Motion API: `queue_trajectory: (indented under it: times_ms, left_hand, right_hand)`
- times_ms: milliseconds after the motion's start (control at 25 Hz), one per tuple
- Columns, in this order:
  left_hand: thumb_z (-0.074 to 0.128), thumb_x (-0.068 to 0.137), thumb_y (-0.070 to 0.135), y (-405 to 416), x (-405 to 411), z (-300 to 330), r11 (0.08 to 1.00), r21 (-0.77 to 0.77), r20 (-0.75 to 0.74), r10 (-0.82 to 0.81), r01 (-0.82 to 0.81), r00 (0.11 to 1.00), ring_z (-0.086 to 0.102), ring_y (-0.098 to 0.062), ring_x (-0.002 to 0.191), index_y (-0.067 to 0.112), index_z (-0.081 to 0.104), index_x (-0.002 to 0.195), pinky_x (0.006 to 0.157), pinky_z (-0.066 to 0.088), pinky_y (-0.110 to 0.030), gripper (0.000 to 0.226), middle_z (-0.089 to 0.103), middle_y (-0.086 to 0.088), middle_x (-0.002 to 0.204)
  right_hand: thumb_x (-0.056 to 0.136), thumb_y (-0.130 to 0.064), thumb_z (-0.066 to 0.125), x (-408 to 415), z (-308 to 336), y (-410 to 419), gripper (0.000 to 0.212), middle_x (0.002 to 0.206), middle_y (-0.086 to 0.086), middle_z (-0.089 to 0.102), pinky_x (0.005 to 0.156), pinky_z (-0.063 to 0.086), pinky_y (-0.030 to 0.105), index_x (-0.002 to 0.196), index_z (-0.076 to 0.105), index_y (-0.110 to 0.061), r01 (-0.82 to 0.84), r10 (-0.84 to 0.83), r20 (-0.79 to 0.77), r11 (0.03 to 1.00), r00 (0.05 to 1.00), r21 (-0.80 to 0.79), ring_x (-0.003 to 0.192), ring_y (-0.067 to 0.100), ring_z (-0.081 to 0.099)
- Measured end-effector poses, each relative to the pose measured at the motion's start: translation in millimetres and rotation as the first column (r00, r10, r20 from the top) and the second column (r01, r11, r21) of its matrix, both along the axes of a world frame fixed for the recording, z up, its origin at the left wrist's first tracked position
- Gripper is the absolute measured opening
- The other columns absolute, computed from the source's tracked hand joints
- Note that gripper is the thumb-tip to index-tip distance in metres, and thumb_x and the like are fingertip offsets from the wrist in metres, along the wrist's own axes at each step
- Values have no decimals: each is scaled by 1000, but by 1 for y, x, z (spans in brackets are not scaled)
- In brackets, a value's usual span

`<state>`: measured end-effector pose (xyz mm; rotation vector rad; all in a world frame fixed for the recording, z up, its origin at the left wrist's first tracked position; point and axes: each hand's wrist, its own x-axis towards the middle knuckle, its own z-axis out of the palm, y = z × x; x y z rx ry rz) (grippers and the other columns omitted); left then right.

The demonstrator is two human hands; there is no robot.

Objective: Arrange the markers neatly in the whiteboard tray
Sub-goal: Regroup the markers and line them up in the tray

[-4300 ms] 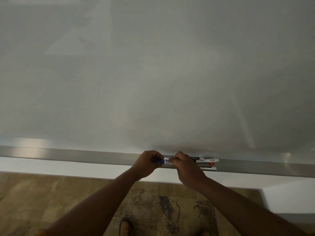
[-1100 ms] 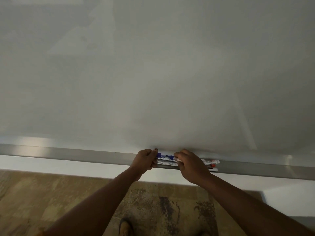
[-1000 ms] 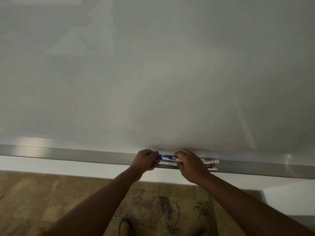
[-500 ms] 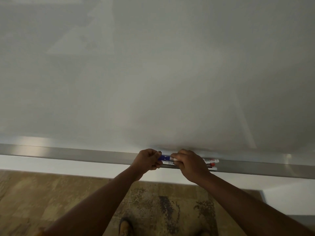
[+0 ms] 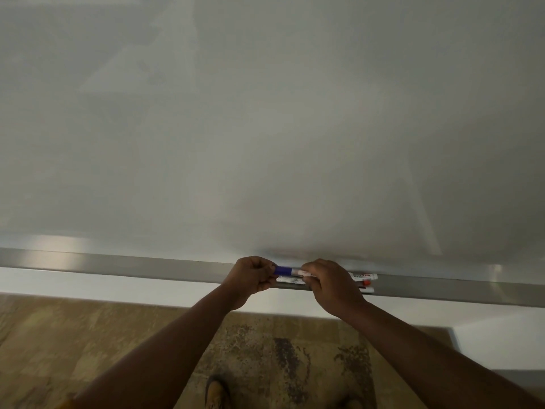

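Together, our left hand (image 5: 249, 277) and right hand (image 5: 333, 286) grasp the blue-capped marker (image 5: 284, 271) by its ends, lying lengthwise above the other markers (image 5: 364, 283) in the whiteboard tray (image 5: 132, 265).

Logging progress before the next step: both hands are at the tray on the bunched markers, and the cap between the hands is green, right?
Not quite. In the head view the cap between the left hand and right hand is blue, not green. Both hands are on the markers at the tray.
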<state>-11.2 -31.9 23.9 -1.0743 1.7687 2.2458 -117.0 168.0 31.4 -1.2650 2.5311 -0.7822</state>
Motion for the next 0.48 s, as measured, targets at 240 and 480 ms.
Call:
queue_trajectory:
  times_ms: [240, 480]
  left_hand:
    - [61, 93, 1, 3, 0, -3, 1000, -6, 8, 31, -30, 1000, 62, -19, 64, 2, 66, 88, 63, 54, -29, 8, 66, -18, 79]
    - [59, 93, -1, 7, -4, -2, 999, -26, 8, 35, -34, 999, 62, -20, 64, 0, 65, 87, 63, 55, -30, 9, 66, -18, 77]
  right_hand:
    - [91, -17, 59, 3, 2, -2, 15, 85, 0, 68, 66, 49, 36, 103, 68, -18, 3, -3, -4, 1000, 1000, -21, 77, 19, 56]
    - [89, -15, 62, 4, 1, -2, 14, 83, 1, 69, 65, 50, 37, 100, 69, -18, 49, -49, 14, 998, 999, -33, 75, 21, 58]
